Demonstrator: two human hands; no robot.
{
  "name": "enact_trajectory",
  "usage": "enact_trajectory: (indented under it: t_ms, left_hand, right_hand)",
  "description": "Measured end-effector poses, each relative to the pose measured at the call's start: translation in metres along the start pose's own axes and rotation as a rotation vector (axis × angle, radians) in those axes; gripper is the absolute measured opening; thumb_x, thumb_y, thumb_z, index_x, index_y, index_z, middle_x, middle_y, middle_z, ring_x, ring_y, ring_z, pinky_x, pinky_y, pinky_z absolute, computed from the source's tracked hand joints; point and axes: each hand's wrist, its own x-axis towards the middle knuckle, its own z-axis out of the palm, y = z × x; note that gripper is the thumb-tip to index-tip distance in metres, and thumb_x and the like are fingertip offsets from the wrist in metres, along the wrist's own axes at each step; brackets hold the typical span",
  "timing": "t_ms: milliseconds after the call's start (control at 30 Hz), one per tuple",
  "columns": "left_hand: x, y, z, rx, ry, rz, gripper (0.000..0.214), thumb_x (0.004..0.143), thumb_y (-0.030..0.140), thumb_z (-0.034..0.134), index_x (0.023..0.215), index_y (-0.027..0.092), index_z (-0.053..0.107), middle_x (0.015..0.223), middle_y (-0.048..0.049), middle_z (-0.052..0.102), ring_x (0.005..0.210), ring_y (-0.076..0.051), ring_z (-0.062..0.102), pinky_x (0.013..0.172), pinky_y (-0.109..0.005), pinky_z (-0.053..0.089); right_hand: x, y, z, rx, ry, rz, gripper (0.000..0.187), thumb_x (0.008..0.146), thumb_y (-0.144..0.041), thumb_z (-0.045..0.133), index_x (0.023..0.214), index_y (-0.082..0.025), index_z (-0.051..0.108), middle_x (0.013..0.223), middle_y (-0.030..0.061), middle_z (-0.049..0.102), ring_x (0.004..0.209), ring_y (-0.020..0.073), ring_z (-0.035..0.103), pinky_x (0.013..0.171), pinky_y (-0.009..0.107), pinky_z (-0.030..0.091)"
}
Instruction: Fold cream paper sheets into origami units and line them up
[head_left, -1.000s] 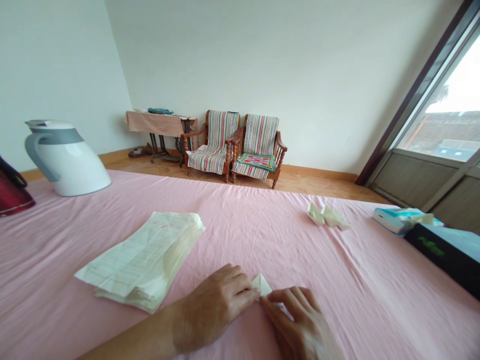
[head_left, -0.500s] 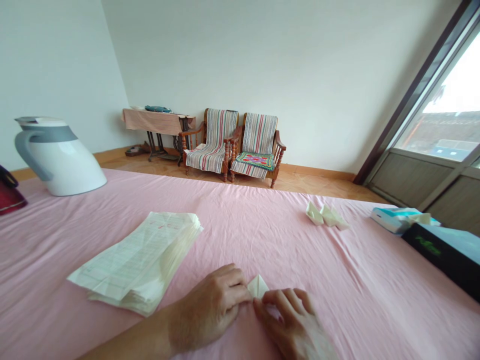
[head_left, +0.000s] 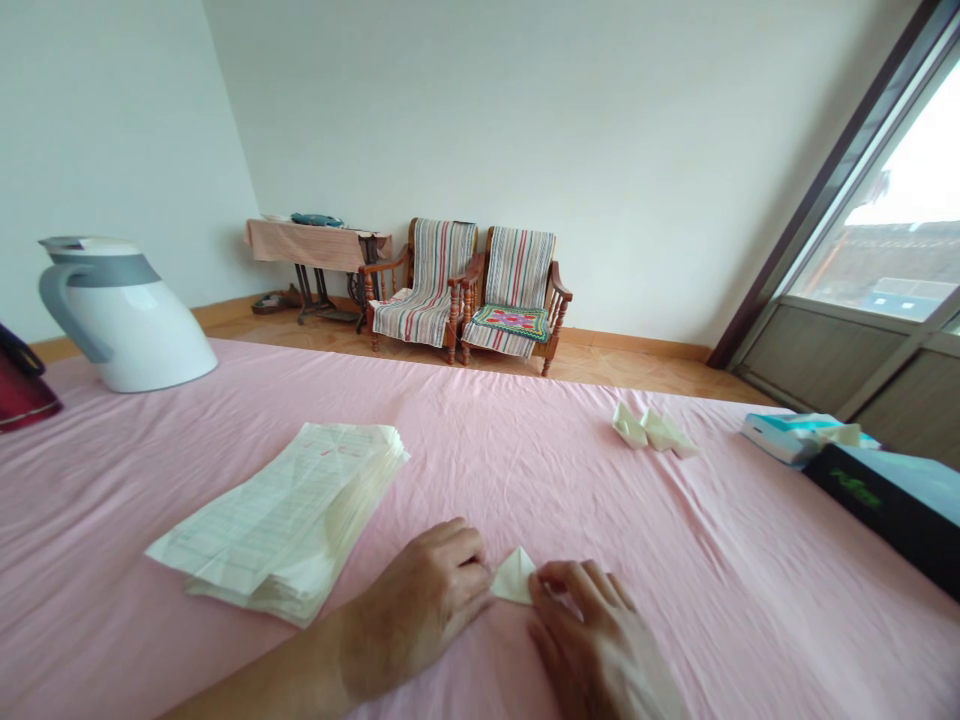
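Note:
A small piece of folded paper (head_left: 513,580), pale and triangular with its point away from me, lies flat on the pink cloth between my hands. My left hand (head_left: 424,605) has its fingers curled and closed at the paper's left corner; the fingertips are partly hidden. On the other side, my right hand (head_left: 600,635) presses bent fingers on the right edge of the paper, its thumb lower down and off the paper. To the left of my hands lies a thick stack of printed paper sheets (head_left: 277,510).
Folded paper shapes (head_left: 652,432) stand farther back on the right. A tissue pack (head_left: 787,440) and a black box (head_left: 870,510) are at the right edge. A white-grey jug (head_left: 150,320) and a red object (head_left: 26,385) stand at left. Two wooden chairs (head_left: 424,290) are beyond the bed-like surface.
My right thumb has moved down off the folded paper, so more of its lower edge shows. My left hand has shifted slightly left and away from me.

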Motion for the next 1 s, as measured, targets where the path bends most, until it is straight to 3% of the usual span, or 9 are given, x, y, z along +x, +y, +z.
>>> enact_trajectory:
  t_ms: [133, 300, 400, 567, 733, 833, 900, 1000]
  left_hand:
    - [-0.002, -0.002, -0.005, 0.026, -0.020, 0.054, 0.013, 0.092, 0.012, 0.059, 0.080, 0.014, 0.061, 0.088, -0.0032, 0.061, 0.085, -0.017, 0.055, 0.075, -0.026, 0.045]
    - [-0.003, -0.005, -0.009, -0.083, -0.008, 0.019, 0.007, 0.086, 0.013, 0.069, 0.080, 0.015, 0.065, 0.088, -0.0011, 0.060, 0.087, -0.015, 0.055, 0.076, -0.022, 0.045]
    - [-0.004, -0.005, -0.009, -0.045, -0.022, 0.039, 0.010, 0.092, 0.010, 0.060, 0.084, 0.015, 0.064, 0.089, -0.0020, 0.060, 0.088, -0.016, 0.054, 0.078, -0.024, 0.045]
    - [-0.004, -0.004, -0.008, 0.070, -0.027, 0.127, 0.016, 0.097, 0.010, 0.048, 0.087, 0.015, 0.060, 0.085, -0.0032, 0.059, 0.081, -0.017, 0.053, 0.071, -0.026, 0.043]
    - [-0.004, -0.004, -0.005, 0.132, 0.113, 0.117, 0.021, 0.098, 0.010, 0.044, 0.084, 0.016, 0.059, 0.082, -0.0041, 0.058, 0.077, -0.019, 0.053, 0.071, -0.030, 0.043]
    - [-0.003, -0.004, 0.000, -0.002, 0.292, 0.034, 0.021, 0.097, 0.010, 0.041, 0.088, 0.017, 0.059, 0.083, -0.0038, 0.059, 0.077, -0.017, 0.055, 0.072, -0.028, 0.044]
    - [-0.001, -0.005, 0.002, -0.134, 0.427, -0.115, 0.015, 0.095, 0.013, 0.046, 0.086, 0.017, 0.057, 0.080, -0.0022, 0.059, 0.072, -0.015, 0.056, 0.068, -0.025, 0.045]
    - [0.004, -0.005, 0.004, -0.311, 0.457, -0.314, 0.011, 0.090, 0.018, 0.055, 0.079, 0.017, 0.058, 0.072, 0.0003, 0.061, 0.066, -0.014, 0.059, 0.062, -0.022, 0.046]
  right_hand:
    - [0.001, -0.004, -0.003, -0.234, 0.115, -0.137, 0.035, 0.099, -0.030, 0.034, 0.095, -0.014, 0.065, 0.086, 0.0096, 0.070, 0.065, 0.0222, 0.061, 0.056, 0.036, 0.045]
    - [-0.005, -0.001, -0.007, -0.284, 0.119, -0.133, 0.037, 0.099, -0.029, 0.034, 0.091, -0.013, 0.066, 0.079, 0.0096, 0.070, 0.063, 0.0224, 0.062, 0.055, 0.036, 0.046]
    - [-0.007, 0.002, -0.009, -0.210, 0.118, -0.076, 0.031, 0.097, -0.022, 0.036, 0.085, -0.018, 0.065, 0.079, 0.0078, 0.069, 0.065, 0.0222, 0.063, 0.055, 0.035, 0.047]
    - [-0.002, -0.003, -0.008, -0.017, 0.182, 0.046, 0.021, 0.095, -0.025, 0.043, 0.102, -0.018, 0.062, 0.093, 0.0101, 0.066, 0.078, 0.0228, 0.063, 0.064, 0.034, 0.052]
    - [-0.001, -0.003, -0.001, 0.221, -0.024, 0.113, 0.023, 0.092, -0.015, 0.044, 0.104, -0.022, 0.062, 0.091, 0.0064, 0.063, 0.080, 0.0203, 0.061, 0.067, 0.031, 0.051]
    - [0.006, -0.001, 0.000, 0.270, -0.057, 0.145, 0.026, 0.093, -0.012, 0.042, 0.103, -0.022, 0.064, 0.086, 0.0051, 0.063, 0.079, 0.0195, 0.060, 0.067, 0.030, 0.050]
    - [0.016, -0.001, -0.001, 0.286, -0.018, 0.180, 0.026, 0.092, -0.013, 0.041, 0.098, -0.022, 0.065, 0.082, 0.0045, 0.062, 0.077, 0.0191, 0.059, 0.065, 0.029, 0.048]
    - [0.033, -0.002, -0.001, 0.310, 0.101, 0.267, 0.026, 0.091, -0.016, 0.043, 0.096, -0.022, 0.068, 0.081, 0.0047, 0.059, 0.075, 0.0187, 0.058, 0.062, 0.028, 0.046]
